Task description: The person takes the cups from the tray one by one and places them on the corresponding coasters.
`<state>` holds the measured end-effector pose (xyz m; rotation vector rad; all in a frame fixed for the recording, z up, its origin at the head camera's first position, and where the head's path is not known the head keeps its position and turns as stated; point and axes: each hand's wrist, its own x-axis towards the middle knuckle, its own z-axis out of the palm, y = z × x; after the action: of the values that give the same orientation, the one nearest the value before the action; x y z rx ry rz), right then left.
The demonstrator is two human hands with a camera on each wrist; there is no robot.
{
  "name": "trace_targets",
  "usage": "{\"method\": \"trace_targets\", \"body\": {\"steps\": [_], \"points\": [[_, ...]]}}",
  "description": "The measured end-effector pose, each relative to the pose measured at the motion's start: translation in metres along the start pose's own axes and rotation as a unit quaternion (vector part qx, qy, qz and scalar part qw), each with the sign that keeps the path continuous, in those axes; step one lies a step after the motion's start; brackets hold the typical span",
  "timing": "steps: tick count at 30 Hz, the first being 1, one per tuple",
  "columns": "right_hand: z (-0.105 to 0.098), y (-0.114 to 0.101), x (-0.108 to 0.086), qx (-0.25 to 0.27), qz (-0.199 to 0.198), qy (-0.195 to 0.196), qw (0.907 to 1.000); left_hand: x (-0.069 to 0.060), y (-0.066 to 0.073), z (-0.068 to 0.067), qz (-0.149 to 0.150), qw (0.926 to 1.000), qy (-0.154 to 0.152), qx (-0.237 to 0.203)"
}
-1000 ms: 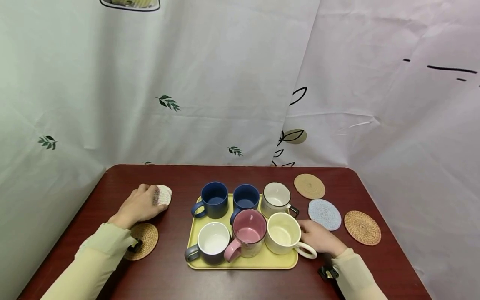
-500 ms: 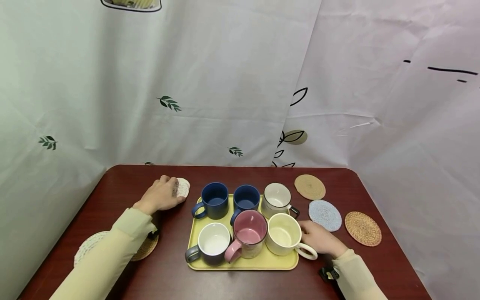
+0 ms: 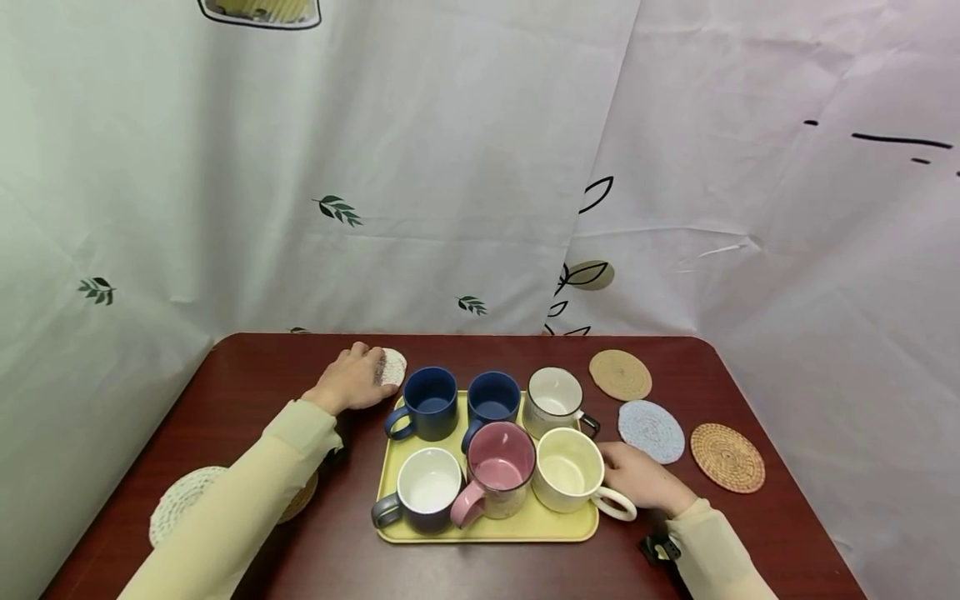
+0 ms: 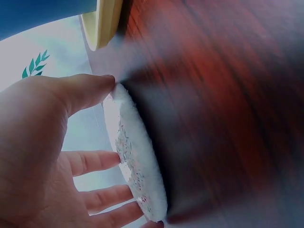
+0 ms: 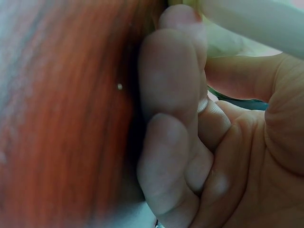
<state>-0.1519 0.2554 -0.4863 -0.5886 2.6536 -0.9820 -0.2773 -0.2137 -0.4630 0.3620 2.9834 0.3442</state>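
Observation:
My left hand [image 3: 351, 379] holds a round white speckled coaster [image 3: 392, 367] behind the table's left half, near the tray's back left corner. In the left wrist view the thumb and fingers grip opposite edges of that coaster [image 4: 135, 156]; a dark shadow runs beneath it. My right hand [image 3: 641, 477] is low at the right edge of the yellow tray [image 3: 517, 528], fingers curled against its rim beside a cream mug [image 3: 567, 471]. Close up, the right fingers [image 5: 168, 76] rest near the tabletop, and the mug's handle passes above them.
On the tray stand two blue mugs [image 3: 431, 404], a black-rimmed white mug [image 3: 553, 392], a pink mug [image 3: 501, 458] and a grey-white mug [image 3: 429, 487]. Beige [image 3: 620, 375], pale blue [image 3: 651, 432] and woven [image 3: 727, 457] coasters lie right. The left sleeve partly covers a white coaster [image 3: 180, 498] and a woven one [image 3: 303, 500].
My left hand has carried the white speckled coaster right and slightly away, towards the back left blue mug. The white coaster at front left has come into sight. The right hand keeps its place.

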Motion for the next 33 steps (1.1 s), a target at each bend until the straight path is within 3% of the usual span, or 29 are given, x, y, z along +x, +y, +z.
{"method": "trace_targets", "body": {"steps": [5,15,21,33], "points": [[0.0,0.0,0.001,0.002,-0.002,-0.001,1.0,0.008,0.006,0.003,-0.001,1.0,-0.002,-0.002],[-0.001,-0.001,-0.001,-0.006,-0.004,0.007,0.9999,0.021,0.014,0.006,0.024,0.9996,-0.015,-0.006],[-0.001,-0.001,-0.001,-0.004,-0.007,0.008,0.9999,0.025,0.021,0.005,0.04,0.9988,-0.024,-0.017],[0.001,-0.001,0.0,-0.009,0.002,0.01,0.9999,0.028,0.028,0.008,0.066,0.9976,-0.013,-0.017]]}}
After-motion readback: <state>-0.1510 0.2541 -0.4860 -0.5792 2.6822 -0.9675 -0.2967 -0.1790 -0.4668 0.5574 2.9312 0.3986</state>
